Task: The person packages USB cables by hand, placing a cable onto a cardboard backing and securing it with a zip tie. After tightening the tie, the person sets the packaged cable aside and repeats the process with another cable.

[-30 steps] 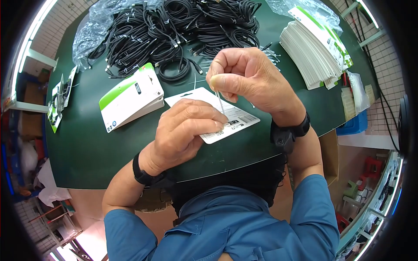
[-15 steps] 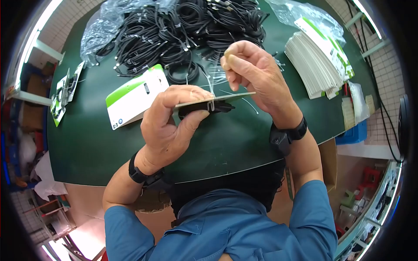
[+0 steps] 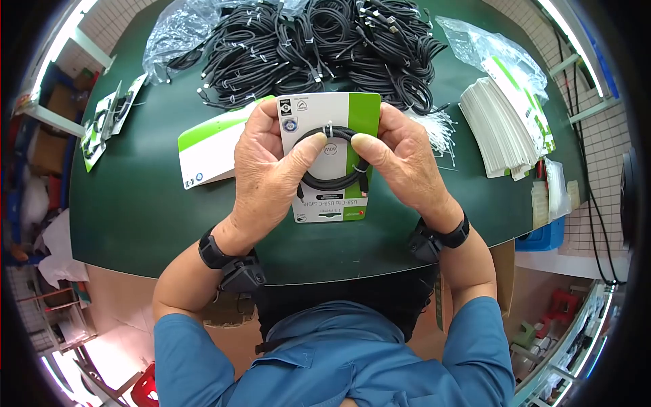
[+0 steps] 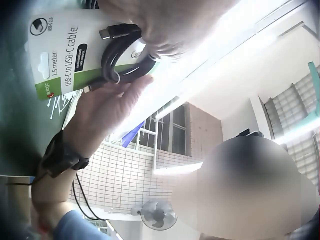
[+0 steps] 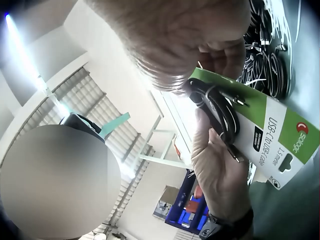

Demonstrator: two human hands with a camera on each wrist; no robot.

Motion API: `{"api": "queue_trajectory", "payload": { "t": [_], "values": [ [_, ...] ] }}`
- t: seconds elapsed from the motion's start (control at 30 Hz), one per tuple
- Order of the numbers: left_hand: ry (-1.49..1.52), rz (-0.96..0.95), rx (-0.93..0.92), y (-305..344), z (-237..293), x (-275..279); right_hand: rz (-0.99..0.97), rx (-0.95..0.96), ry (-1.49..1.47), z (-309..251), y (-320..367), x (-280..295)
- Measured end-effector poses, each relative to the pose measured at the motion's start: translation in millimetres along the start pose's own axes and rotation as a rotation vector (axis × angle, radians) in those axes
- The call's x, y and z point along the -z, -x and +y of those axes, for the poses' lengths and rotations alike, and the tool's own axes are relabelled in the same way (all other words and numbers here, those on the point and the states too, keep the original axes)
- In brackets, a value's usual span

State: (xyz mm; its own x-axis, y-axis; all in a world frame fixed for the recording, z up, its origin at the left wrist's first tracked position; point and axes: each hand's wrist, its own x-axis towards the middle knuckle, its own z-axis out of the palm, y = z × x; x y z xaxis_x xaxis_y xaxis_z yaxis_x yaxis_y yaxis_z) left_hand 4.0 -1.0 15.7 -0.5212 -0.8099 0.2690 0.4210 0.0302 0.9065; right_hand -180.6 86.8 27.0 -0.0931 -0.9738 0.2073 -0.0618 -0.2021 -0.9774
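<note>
A white and green cable card [image 3: 330, 166] is held upright over the table edge, its printed "USB-C to USB-C cable" lettering upside down in the head view. A coiled black USB-C cable [image 3: 330, 184] lies against its front, with a white cable tie [image 3: 330, 129] across the coil's top. My left hand [image 3: 264, 176] grips the card's left side, thumb on the coil. On the other side my right hand [image 3: 405, 166] pinches card and coil likewise, fingers behind. In the right wrist view both cable plugs, one a metal plug [image 5: 235, 153], stick out from the coil.
Behind lies a big heap of black cables [image 3: 251, 57] between clear plastic bags [image 3: 178, 34]. White cable ties [image 3: 439, 136] are scattered right of the card. Card stacks stand left [image 3: 210, 152] and right [image 3: 495, 129]. Carded cables [image 3: 102, 129] lie far left.
The card went from lying flat under the left hand to being lifted edge-on, then turned cable side up. My right hand has moved from the tie to the card's right side.
</note>
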Motion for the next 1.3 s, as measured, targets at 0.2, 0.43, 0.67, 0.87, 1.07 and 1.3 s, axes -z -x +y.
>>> {"api": "queue_trajectory", "payload": {
  "t": [0.2,0.43,0.67,0.87,1.07,1.3],
  "values": [
    [-0.022,0.002,0.034,0.9,-3.7,0.1,-0.03,-0.059,-0.039,-0.8,-1.6,5.9],
    [0.062,0.058,0.06,-1.2,-7.0,-0.3,-0.101,-0.245,-0.424,10.4,-4.7,21.5],
    [0.082,0.06,0.076,-1.8,-9.6,1.6,-0.123,-0.292,-0.453,21.4,-6.6,23.9],
    [0.031,0.046,0.067,2.5,-11.0,-0.4,-0.062,-0.208,-0.331,23.0,-7.9,14.4],
    [-0.011,0.046,0.05,2.9,-8.8,-0.9,-0.021,-0.179,-0.244,16.8,-8.1,13.3],
    [-0.059,-0.009,-0.061,3.1,-9.1,-8.0,0.028,-0.051,0.062,5.1,-1.6,-7.9]
  ]
}}
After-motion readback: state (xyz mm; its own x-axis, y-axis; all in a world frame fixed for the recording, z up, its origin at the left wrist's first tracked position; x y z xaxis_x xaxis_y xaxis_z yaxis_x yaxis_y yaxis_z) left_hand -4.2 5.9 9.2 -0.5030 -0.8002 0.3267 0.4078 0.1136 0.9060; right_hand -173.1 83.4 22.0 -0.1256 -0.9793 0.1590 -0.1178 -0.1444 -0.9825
